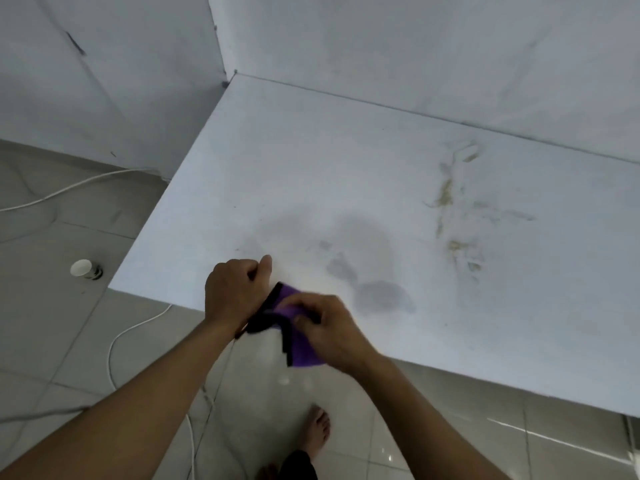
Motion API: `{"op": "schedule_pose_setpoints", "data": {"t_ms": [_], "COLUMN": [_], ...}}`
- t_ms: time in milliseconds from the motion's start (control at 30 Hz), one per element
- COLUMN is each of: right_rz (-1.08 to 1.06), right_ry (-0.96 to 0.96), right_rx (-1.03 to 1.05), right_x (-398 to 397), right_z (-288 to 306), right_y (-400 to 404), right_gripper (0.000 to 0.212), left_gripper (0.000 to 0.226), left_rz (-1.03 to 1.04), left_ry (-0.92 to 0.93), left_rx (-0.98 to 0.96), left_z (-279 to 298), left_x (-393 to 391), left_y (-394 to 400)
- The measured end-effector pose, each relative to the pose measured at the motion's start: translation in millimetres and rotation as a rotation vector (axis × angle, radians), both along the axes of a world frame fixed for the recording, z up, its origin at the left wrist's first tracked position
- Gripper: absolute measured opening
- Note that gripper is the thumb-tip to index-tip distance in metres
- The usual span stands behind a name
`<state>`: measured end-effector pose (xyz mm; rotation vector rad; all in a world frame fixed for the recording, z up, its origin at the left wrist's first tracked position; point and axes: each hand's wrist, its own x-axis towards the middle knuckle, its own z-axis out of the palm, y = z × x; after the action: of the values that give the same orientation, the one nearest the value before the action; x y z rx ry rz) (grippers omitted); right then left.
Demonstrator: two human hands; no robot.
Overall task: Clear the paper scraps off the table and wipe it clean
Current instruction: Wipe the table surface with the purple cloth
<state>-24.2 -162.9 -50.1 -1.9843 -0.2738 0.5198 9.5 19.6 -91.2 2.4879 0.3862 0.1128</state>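
Now you are gathering the cloth [298, 337] over the desk's [311, 174] near edge, left hand [232, 292] and right hand [332, 327] both with fingers closed on it. No scraps showing; next, press it flat toward the yellowish stains [450, 202] far right.

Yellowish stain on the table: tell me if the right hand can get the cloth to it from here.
Probably yes. The yellowish stain lies on open table, nothing between it and the right hand gripping the purple cloth with the left hand.
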Motion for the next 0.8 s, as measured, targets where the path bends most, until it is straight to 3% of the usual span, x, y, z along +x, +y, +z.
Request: {"op": "schedule_pose_setpoints", "data": {"t_ms": [67,133,233,333,400,500,667,800], "right_rz": [-0.220,-0.378,-0.336,-0.032,0.036,-0.032,-0.366,-0.477], "right_ry": [-0.086,-0.181,-0.254,-0.282,-0.355,-0.364,-0.264,-0.206], "right_rx": [0.059,0.006,-0.139,-0.499,-0.677,-0.709,-0.861,-0.959], "right_x": [4.8,6.3,-4.4,-27.3,-34.3,-28.4,-22.9,-36.7], "right_z": [5.1,3.2,-13.4,-47.3,-62.7,-65.9,-74.0,-74.0], "right_y": [-21.9,-41.0,-61.5,-83.9,-96.9,-112.9,-175.8,-177.4], "right_gripper": [0.031,0.033,0.041,0.056,0.057,0.056,0.063,0.067], "left_gripper": [0.056,0.037,0.017,0.033,0.046,0.052,0.055,0.043], "left_rz": [-0.021,-0.093,-0.300,-0.515,-0.609,-0.679,-0.669,-0.620], "left_ry": [-0.052,-0.115,-0.191,-0.196,-0.160,-0.146,-0.148,-0.181], "left_rx": [-0.001,-0.031,0.003,0.104,0.176,0.215,0.210,0.280], "left_z": [-2.4,-2.3,-3.7,-17.6,-24.3,-29.7,-35.0,-34.0], "left_x": [-2.6,-3.2,-1.8,-2.4,-3.5,-0.5,14.2,27.3], "left_y": [-6.2,-19.4,-46.2,-75.4,-94.1,-114.4,-130.7,-142.6]}}
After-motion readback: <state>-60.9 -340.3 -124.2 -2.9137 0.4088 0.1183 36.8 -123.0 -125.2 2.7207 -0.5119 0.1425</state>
